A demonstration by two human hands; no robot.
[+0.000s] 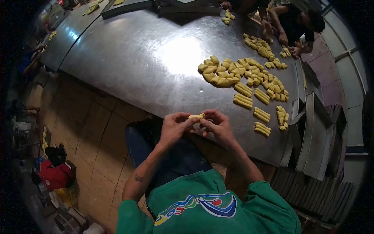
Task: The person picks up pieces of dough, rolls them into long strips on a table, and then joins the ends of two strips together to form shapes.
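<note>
Steel work table [128, 58]: its surface bore a heap of cut yellow dough pieces [243, 72], with grouped dough rolls [243, 100] beside it; trays at the far edge [128, 7] were apparently metal.

Left hand: [217, 124] raised in front of the torso, fingers curled, thumb angled inward
Right hand: [176, 125] level with it, fingers bent, thumb toward the other thumb
Wrists: close together, nearly straight
Forearms: bare, slanting outward to the elbows, small tattoo on the right
</note>
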